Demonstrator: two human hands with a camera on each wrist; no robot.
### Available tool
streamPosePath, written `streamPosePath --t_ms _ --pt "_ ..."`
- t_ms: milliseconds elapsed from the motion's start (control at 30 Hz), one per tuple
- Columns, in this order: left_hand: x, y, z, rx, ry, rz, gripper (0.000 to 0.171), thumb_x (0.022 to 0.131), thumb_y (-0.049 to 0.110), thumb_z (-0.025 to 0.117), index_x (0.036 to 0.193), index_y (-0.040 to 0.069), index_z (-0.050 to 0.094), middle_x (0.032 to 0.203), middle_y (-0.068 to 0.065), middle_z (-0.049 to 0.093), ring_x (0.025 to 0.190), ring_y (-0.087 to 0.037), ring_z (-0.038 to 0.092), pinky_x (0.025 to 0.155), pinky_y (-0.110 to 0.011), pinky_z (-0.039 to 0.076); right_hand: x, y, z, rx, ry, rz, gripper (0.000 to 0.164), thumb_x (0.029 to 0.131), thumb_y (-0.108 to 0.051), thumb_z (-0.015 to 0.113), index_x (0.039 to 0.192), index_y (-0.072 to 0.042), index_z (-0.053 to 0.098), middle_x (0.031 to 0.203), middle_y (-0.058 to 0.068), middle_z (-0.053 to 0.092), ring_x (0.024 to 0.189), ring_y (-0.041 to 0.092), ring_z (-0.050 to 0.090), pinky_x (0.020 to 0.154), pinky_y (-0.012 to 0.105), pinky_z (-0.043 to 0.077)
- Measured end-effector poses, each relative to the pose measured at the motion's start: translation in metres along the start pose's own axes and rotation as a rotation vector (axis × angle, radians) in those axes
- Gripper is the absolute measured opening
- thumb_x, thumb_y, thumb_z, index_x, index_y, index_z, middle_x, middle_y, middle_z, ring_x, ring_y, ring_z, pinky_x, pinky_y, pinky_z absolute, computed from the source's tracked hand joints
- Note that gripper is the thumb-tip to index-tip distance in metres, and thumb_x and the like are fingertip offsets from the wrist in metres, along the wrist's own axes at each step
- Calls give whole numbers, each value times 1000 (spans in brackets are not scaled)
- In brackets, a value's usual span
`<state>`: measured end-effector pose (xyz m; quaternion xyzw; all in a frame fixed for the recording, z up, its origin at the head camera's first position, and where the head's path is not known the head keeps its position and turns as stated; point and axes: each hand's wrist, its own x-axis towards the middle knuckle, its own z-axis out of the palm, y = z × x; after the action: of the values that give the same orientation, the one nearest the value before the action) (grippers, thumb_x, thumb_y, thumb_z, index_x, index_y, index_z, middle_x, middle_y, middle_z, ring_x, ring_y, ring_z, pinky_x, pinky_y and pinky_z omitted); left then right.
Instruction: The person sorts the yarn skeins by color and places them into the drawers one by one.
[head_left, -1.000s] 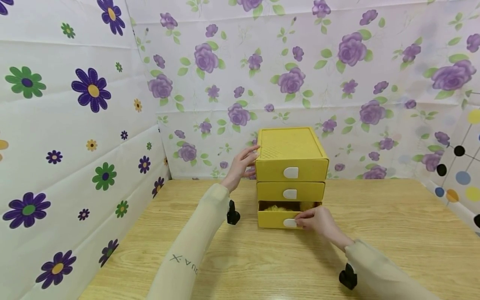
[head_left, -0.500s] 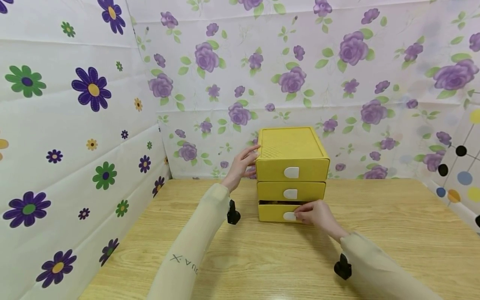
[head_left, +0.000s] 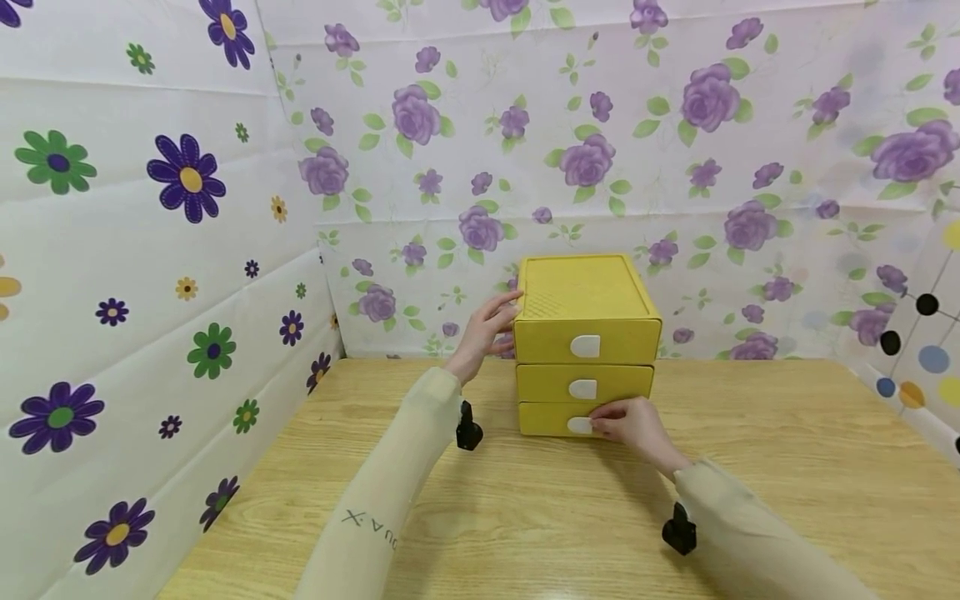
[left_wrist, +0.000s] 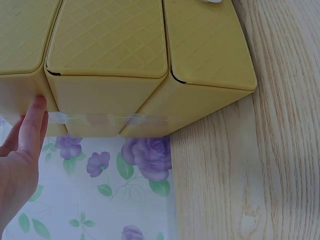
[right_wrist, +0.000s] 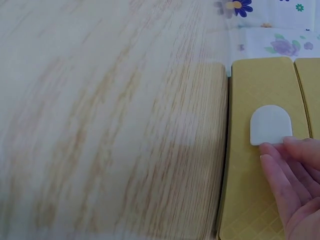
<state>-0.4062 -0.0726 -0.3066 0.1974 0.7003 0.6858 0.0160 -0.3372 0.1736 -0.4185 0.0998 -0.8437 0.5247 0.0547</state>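
A yellow three-drawer storage box (head_left: 585,287) stands on the table, and all its drawers are pushed in. Low on its front, my right hand (head_left: 633,429) pinches the edge of the white handle (head_left: 579,425) on the bottom drawer (head_left: 546,420). The right wrist view shows the thumb and fingertips at one side of that handle (right_wrist: 271,125). With extended fingers, my left hand (head_left: 480,337) touches the box's left side near the top. In the left wrist view, a fingertip of the left hand (left_wrist: 22,160) presses on the side wall of the upper drawer section.
The box stands on a wood-grain table (head_left: 495,517), close to a back wall covering (head_left: 420,208) with purple roses. A flower-patterned sheet (head_left: 150,275) borders the left side. Clear tape (left_wrist: 95,119) runs along the box's side.
The bottom drawer, partly out with fluffy yellowish things inside, has slid back flush with the others. My right hand moved in with its handle; the left hand stayed on the box's side.
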Motion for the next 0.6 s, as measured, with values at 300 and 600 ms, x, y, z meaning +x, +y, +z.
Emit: streamPosePath --t_ms 300,600 --pt "1 0 1 0 8 8 40 91 32 55 130 24 51 120 -7 50 99 -28 52 76 -40 48 1 1 0 -5 20 -24 7 78 1 69 82 7 70 79 12 66 74 26 63 61 30 52" --pt "-8 13 1 -16 -40 -27 43 94 26 50 136 16 44 126 -12 43 104 -33 48 81 -43 45 -3 3 -1 13 -10 -37 12 80 -2 68 88 7 69 81 14 66 74 27 63 63 36 52"
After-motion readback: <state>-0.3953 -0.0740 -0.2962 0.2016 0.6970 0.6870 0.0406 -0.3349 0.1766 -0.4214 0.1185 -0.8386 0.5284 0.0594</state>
